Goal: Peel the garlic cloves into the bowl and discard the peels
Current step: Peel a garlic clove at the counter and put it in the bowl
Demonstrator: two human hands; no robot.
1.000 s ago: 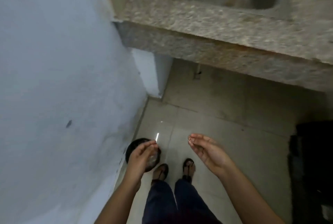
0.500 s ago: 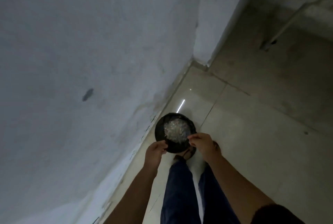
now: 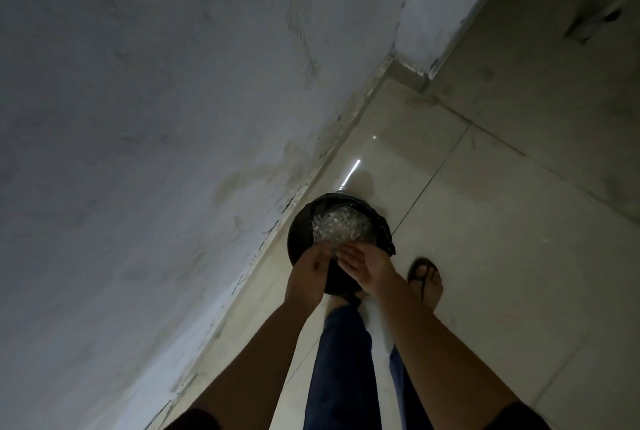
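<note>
We look straight down at a round black bin point(image 3: 300, 221) lined with a dark bag, which stands on the pale tiled floor point(image 3: 485, 221) just below the middle of the view, towards 6 o'clock. Inside it, towards its 12 o'clock rim, lies a pale, crinkled heap that we take for the peels point(image 3: 337, 227); the light is dim and we cannot make out single pieces. Both of our hands are over the bin's 6 o'clock half and touch each other at the fingertips. The right hand point(image 3: 367, 265) comes in from 5 o'clock with its palm turned up and its fingers stretched out flat towards 9 o'clock, gripping nothing. The left hand point(image 3: 310, 267) comes in from 7 o'clock with its fingers gently bent against the right hand's fingertips. A small pale scrap shows where the two meet, but we cannot tell whether the left hand pinches it or only brushes past. The bare forearms run down to the bottom edge. Between them hang our dark blue trousers point(image 3: 343, 360). At 4 o'clock from the bin a foot in a dark sandal point(image 3: 426, 280) rests flat on the tile. A scuffed grey wall point(image 3: 156, 118) fills the view from 7 o'clock round to 12 o'clock, and the bin stands just beside its base. A thin bright streak of reflected light point(image 3: 352, 173) lies on the floor at 12 o'clock from the bin.
</note>
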